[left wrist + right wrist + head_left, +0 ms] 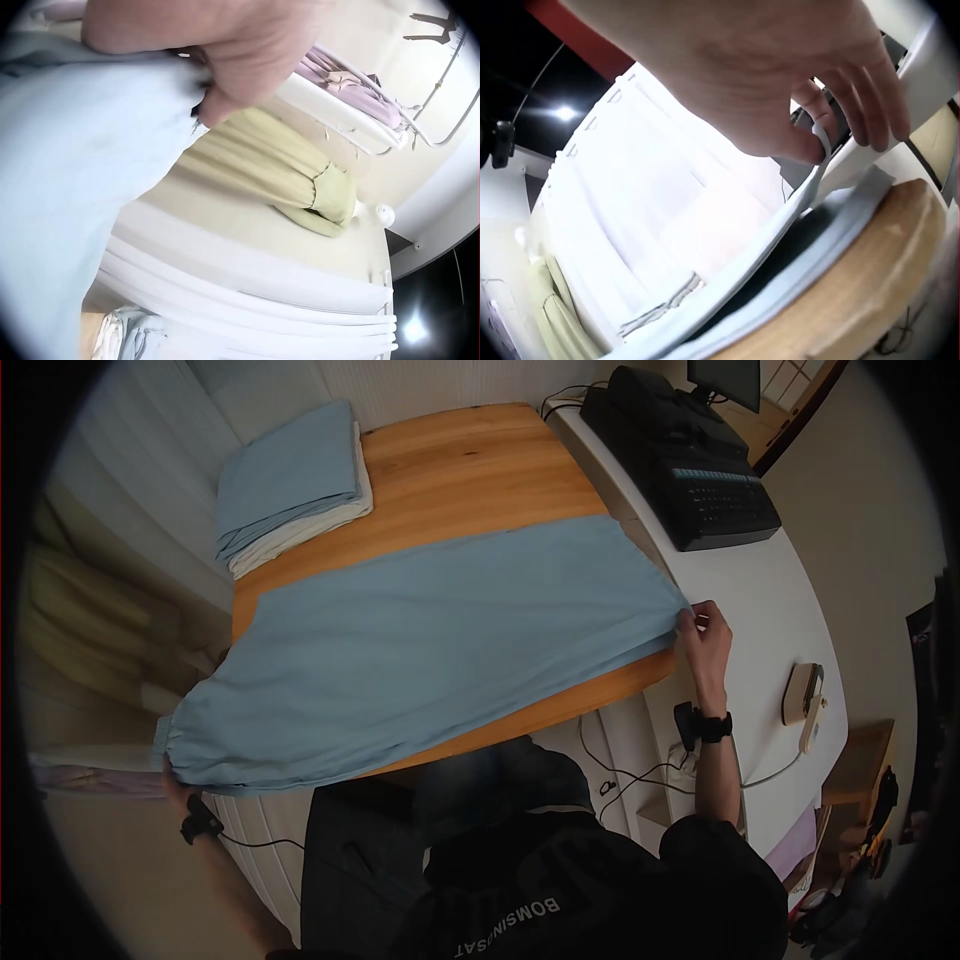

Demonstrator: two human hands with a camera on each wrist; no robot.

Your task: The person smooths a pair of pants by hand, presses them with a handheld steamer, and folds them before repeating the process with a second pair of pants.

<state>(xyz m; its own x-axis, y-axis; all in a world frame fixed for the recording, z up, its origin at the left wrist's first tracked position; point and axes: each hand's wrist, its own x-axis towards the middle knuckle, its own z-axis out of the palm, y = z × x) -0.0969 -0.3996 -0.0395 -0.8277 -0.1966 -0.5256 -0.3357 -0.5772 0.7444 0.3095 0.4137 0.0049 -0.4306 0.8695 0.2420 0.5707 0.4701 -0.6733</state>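
A light blue garment (430, 630) with a gathered band at its left end lies spread across the wooden table, overhanging the left edge. At that banded end my left hand (178, 788) grips the near corner; in the left wrist view, the thumb and fingers of the left hand (240, 52) close on the cloth. My right hand (708, 645) pinches the opposite corner at the table's right side. Seen from the right wrist, the right hand (780, 82) holds the upper layer's edge between thumb and forefinger, raised above a lower layer (780, 289).
A folded pile of blue and cream cloth (290, 485) sits at the table's far left. To the right, a white counter (770, 610) bears a black keyboard machine (715, 500) and a small beige device (803, 695). Cables (640, 772) hang below. White curtains (130, 460) border the left.
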